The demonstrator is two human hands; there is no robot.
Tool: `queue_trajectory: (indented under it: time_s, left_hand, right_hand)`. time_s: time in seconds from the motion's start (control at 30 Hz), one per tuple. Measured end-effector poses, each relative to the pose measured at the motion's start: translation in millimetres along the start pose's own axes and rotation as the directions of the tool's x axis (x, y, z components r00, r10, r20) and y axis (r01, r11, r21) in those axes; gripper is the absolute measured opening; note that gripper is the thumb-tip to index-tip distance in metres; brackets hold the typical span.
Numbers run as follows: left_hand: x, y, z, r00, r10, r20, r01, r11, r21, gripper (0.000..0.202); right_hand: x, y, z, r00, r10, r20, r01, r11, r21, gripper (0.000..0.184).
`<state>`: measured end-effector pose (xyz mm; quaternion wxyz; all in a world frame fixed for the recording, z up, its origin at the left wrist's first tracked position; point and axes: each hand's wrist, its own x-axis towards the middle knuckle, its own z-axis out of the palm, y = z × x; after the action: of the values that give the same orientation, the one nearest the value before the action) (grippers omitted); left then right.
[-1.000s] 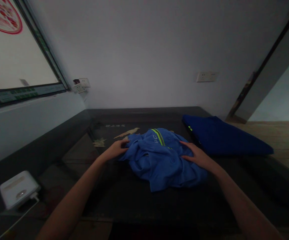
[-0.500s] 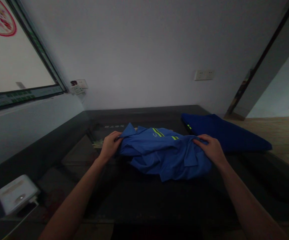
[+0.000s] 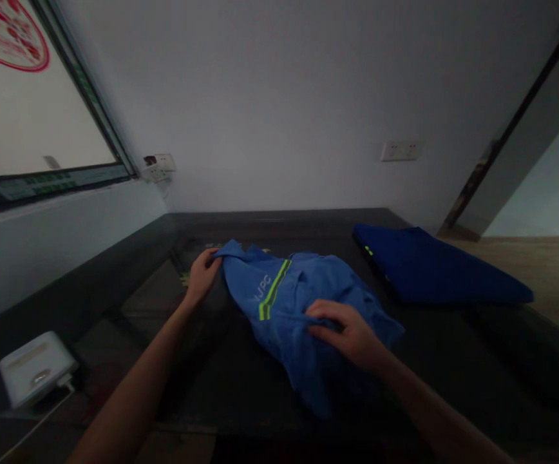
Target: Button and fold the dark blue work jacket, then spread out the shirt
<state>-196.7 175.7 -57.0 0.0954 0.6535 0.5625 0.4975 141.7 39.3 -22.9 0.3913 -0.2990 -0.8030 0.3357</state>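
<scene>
A crumpled blue shirt with a neon-green stripe and pale lettering lies on the dark table in front of me. My left hand pinches the shirt's far left corner, fingers closed on the cloth. My right hand lies on the near middle of the shirt with its fingers curled into the fabric. The shirt's lower end hangs toward the table's near edge.
A darker blue folded garment lies on the table's right side. A white box with a cable sits at the near left. Wall sockets and a window are on the left; a doorway opens at the right.
The shirt has been turned, so its green stripe now runs diagonally near its left side. My right hand moved from the shirt's right edge to its near middle. My left hand stays at the left corner.
</scene>
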Motion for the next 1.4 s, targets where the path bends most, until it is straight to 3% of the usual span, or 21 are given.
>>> queue_trajectory:
  time_s: [0.07, 0.13, 0.2, 0.23, 0.4, 0.53, 0.57, 0.63, 0.7, 0.77, 0.8, 0.83, 0.9, 1.03, 1.1, 1.13, 1.2, 1.27, 1.3, 1.33, 1.4]
  left_hand:
    - [2, -11, 3.9, 0.999, -0.019, 0.043, 0.020, 0.999, -0.041, 0.042]
    - [3, -21, 8.0, 0.996, -0.046, 0.075, 0.045, 0.999, 0.006, 0.046]
    - [2, -27, 9.8, 0.993, -0.069, 0.098, 0.060, 0.993, 0.101, 0.050]
    - [1, -28, 9.4, 0.993, -0.066, 0.098, 0.051, 0.988, 0.143, 0.051]
    - [-3, 5, -0.2, 0.988, 0.148, 0.048, -0.155, 0.964, 0.218, 0.040]
    - [-24, 63, -0.2, 0.942, 0.309, 0.131, -0.326, 0.936, 0.135, 0.027]
    - [-33, 78, 2.1, 0.917, 0.335, 0.217, -0.360, 0.929, 0.086, 0.025]
    - [-55, 104, 8.8, 0.797, 0.399, 0.453, -0.436, 0.900, -0.026, 0.025]
    - [-77, 122, 17.3, 0.582, 0.433, 0.688, -0.493, 0.861, -0.126, 0.025]
    - [-94, 129, 26.2, 0.436, 0.361, 0.824, -0.468, 0.873, -0.135, 0.030]
    - [-98, 128, 30.2, 0.408, 0.307, 0.860, -0.433, 0.894, -0.114, 0.033]
    - [-100, 125, 33.7, 0.411, 0.250, 0.877, -0.385, 0.919, -0.082, 0.036]
    - [-96, 116, 38.6, 0.470, 0.148, 0.870, -0.270, 0.963, -0.017, 0.039]
    - [-77, 97, 40.0, 0.639, -0.021, 0.769, -0.095, 0.990, 0.106, 0.044]
    - [-72, 91, 39.5, 0.657, -0.060, 0.751, -0.085, 0.985, 0.153, 0.043]
    - [-71, 88, 39.8, 0.653, -0.066, 0.755, -0.102, 0.979, 0.174, 0.042]
    - [-71, 81, 41.5, 0.643, -0.061, 0.763, -0.162, 0.963, 0.214, 0.039]
    - [-72, 74, 43.9, 0.629, -0.043, 0.776, -0.223, 0.947, 0.233, 0.036]
    - [-73, 71, 45.1, 0.618, -0.035, 0.785, -0.242, 0.942, 0.233, 0.036]
    - [-73, 69, 46.1, 0.608, -0.037, 0.793, -0.251, 0.939, 0.236, 0.036]
    - [-72, 67, 47.7, 0.596, -0.059, 0.801, -0.252, 0.933, 0.256, 0.039]
  right_hand:
    - [4, -11, 35, 0.987, -0.028, 0.156, 0.032, 0.999, -0.023, 0.021]
    - [5, -21, 56, 0.928, -0.072, 0.366, 0.093, 0.995, -0.041, 0.038]
    - [4, -31, 59, 0.882, -0.101, 0.460, 0.131, 0.991, -0.034, 0.053]
    - [4, -35, 53, 0.890, -0.109, 0.443, 0.135, 0.990, -0.028, 0.053]
    - [11, -18, -17, 0.999, -0.031, 0.014, 0.033, 0.991, -0.132, 0.026]
    - [7, 46, -77, 0.931, 0.204, -0.302, -0.278, 0.933, -0.229, 0.024]
    - [3, 62, -88, 0.901, 0.272, -0.338, -0.366, 0.896, -0.253, 0.024]
    - [-4, 84, -101, 0.865, 0.439, -0.244, -0.493, 0.832, -0.252, 0.025]
    - [-9, 90, -104, 0.848, 0.528, -0.040, -0.523, 0.824, -0.219, 0.032]
    - [-9, 79, -99, 0.855, 0.491, 0.169, -0.469, 0.870, -0.153, 0.038]
    - [-8, 69, -93, 0.862, 0.443, 0.247, -0.427, 0.897, -0.118, 0.039]
    - [-6, 58, -85, 0.868, 0.382, 0.316, -0.375, 0.923, -0.086, 0.039]
    - [-2, 36, -63, 0.867, 0.253, 0.430, -0.267, 0.963, -0.028, 0.040]
    - [-1, 7, -7, 0.754, -0.005, 0.657, -0.112, 0.985, 0.135, 0.051]
    - [-2, 2, 14, 0.741, -0.071, 0.668, -0.095, 0.973, 0.209, 0.055]
    - [-2, 2, 19, 0.763, -0.090, 0.640, -0.093, 0.965, 0.246, 0.053]
    - [-1, 8, 19, 0.866, -0.067, 0.495, -0.095, 0.951, 0.296, 0.040]
    - [2, 25, 6, 0.974, 0.059, 0.220, -0.125, 0.946, 0.299, 0.031]
    - [4, 37, -4, 0.988, 0.146, 0.041, -0.151, 0.947, 0.284, 0.030]
    - [6, 52, -13, 0.964, 0.226, -0.140, -0.182, 0.946, 0.268, 0.030]
    - [8, 83, -30, 0.854, 0.292, -0.431, -0.238, 0.955, 0.176, 0.029]
